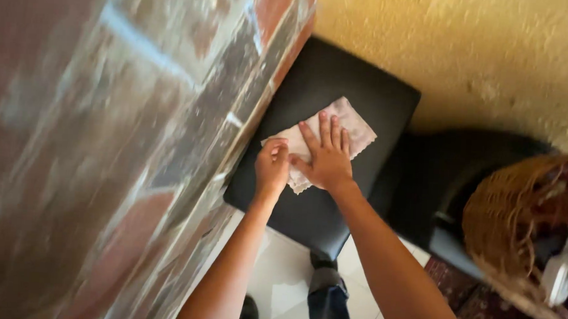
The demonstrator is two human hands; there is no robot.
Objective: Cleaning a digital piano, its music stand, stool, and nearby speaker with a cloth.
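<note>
Legs first, down at 6 o'clock over the white floor tiles (278, 276). Above them my two forearms run up to a black cushioned stool (327, 77) mid-frame. My right hand (326, 156) lies flat, fingers spread, pressing on a pale pinkish cloth (354, 127) on the seat. My left hand (272, 165), at about 9 o'clock of the right, is curled and pinching the cloth's near edge. Brick wall (104, 137) at 9, wicker basket (520, 223) at 4, yellow rough wall (465, 46) up at 1.

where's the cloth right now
In the head view the pale cloth lies flat on the black stool, centre frame beside the brick wall, under both hands.
</note>
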